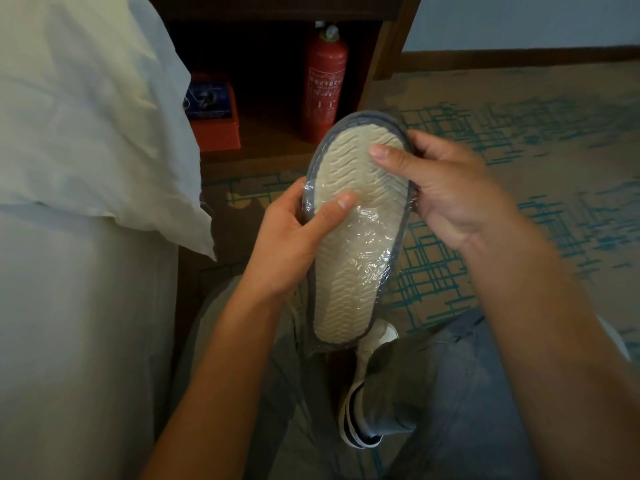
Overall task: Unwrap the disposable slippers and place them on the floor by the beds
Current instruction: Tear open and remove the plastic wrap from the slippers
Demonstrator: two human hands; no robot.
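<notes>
Clear plastic film [372, 233] is wrapped around the slippers [360, 223], which are held sole-up in the air between both hands, above the person's knees. The pale ridged sole faces the camera, edged in grey fabric; only the top slipper can be seen. The left hand [294, 237] grips the left edge near the middle, thumb lying across the sole and the other fingers curled behind. The right hand [446, 192] grips the toe end on the right edge, thumb pressed on the sole, the rest of its fingers behind. A bed with white sheets [79, 237] fills the left side. Beyond the slippers, a red fire extinguisher [323, 84] stands in a dark wooden nook beside an orange box [214, 112]. The carpet [519, 133] is tan with teal lines. A white shoe [367, 386] shows below.
</notes>
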